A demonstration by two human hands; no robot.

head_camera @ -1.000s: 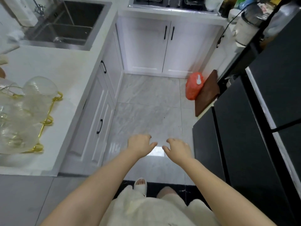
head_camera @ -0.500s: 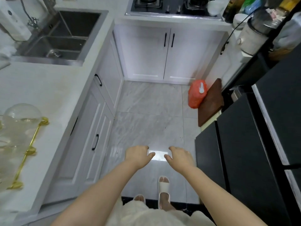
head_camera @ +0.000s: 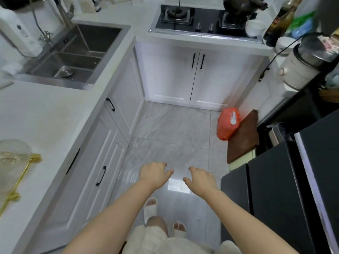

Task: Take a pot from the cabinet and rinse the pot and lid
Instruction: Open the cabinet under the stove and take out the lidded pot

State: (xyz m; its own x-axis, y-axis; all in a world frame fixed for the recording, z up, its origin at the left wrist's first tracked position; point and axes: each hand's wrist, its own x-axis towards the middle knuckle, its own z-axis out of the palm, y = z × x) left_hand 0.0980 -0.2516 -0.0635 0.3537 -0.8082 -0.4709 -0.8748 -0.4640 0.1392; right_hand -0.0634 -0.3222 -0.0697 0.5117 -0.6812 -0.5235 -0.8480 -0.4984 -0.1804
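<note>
- Left hand (head_camera: 153, 174) and right hand (head_camera: 200, 177) held out over grey floor tiles (head_camera: 170, 129), palms down, fingers loosely spread, gripping nothing.
- 2-door cabinet (head_camera: 196, 76) under hob (head_camera: 203, 17) closed, well ahead of fingertips.
- Sink (head_camera: 77, 55) far left, well apart.
- No pot or lid visible outside cabinets.

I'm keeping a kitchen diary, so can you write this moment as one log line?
left hand: open, empty | right hand: open, empty | cabinet doors: closed | sink: no pot in it
</note>
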